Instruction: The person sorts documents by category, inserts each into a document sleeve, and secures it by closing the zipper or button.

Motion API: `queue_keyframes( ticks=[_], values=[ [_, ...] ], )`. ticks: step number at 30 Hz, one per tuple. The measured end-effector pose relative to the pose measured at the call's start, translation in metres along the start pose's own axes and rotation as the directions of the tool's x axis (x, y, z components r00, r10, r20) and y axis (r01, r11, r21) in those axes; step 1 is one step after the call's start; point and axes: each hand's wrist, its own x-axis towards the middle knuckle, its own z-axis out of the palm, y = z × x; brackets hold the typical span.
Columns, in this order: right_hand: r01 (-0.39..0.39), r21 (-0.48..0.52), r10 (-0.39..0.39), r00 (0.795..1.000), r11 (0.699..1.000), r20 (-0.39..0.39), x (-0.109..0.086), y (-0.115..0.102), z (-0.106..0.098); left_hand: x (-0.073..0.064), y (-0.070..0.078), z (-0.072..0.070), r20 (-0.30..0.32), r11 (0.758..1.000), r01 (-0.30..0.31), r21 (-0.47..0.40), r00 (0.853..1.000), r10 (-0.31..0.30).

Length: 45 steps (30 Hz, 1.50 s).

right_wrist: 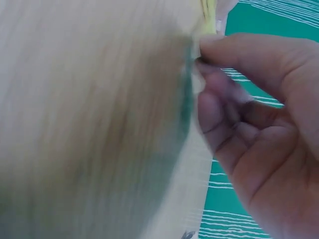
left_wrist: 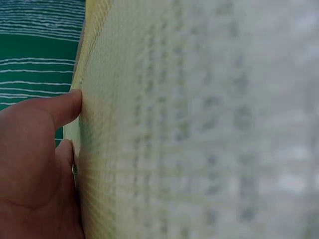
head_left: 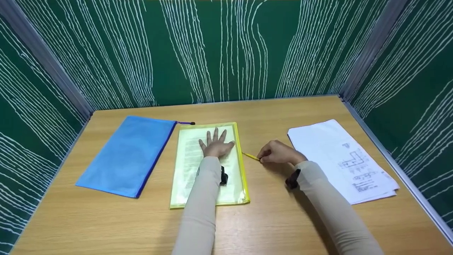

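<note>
A clear zip folder [head_left: 187, 180] with yellow edging lies on the table, a printed sheet showing through it. My left hand [head_left: 216, 147] rests on its upper part with fingers spread; in the left wrist view the hand [left_wrist: 40, 144] lies along the folder's surface. Just right of the folder, my right hand [head_left: 277, 152] pinches the dark end of a yellow zip pull [head_left: 250, 156], which stretches out from the right edge, below its upper corner. In the right wrist view the thumb and forefinger of that hand [right_wrist: 264, 119] meet at the tip.
A blue zip folder [head_left: 127, 159] lies to the left, its purple zip pull [head_left: 185, 123] pointing toward the yellow-edged folder. On the right is a stack of paper [head_left: 318, 148], the top sheet bearing a printed drawing. Green panels [head_left: 247, 53] with white lines enclose the table's back and sides.
</note>
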Motion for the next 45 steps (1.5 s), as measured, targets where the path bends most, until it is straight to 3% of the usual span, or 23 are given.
queue_keyframes(
  ticks=[6,16,23,29,38,45],
  values=[
    [0.068,0.035,-0.068,0.998,0.997,0.001,-0.005,0.004,0.002,-0.001,-0.001,-0.002,-0.002,1.000,0.001,0.008,1.000,-0.001],
    [0.024,0.052,-0.026,0.999,0.998,0.038,-0.006,0.002,0.000,0.000,0.001,-0.002,-0.015,1.000,-0.002,-0.005,1.000,0.002],
    [0.026,0.057,-0.030,0.997,0.998,0.074,-0.015,0.007,0.002,0.003,-0.002,-0.002,-0.037,0.998,0.067,-0.022,0.997,-0.068],
    [0.042,0.073,-0.048,0.995,0.997,0.091,-0.020,0.007,0.001,0.005,-0.002,-0.004,-0.031,0.998,0.051,-0.036,0.998,-0.052],
    [0.086,0.123,-0.101,0.988,0.989,0.121,-0.029,0.013,0.002,0.007,-0.005,-0.003,-0.039,0.995,0.091,-0.039,0.995,-0.093],
    [0.034,0.172,-0.063,0.985,0.984,0.163,-0.034,0.017,0.003,0.009,-0.005,-0.007,-0.038,0.995,0.084,-0.043,0.996,-0.086]
  ],
)
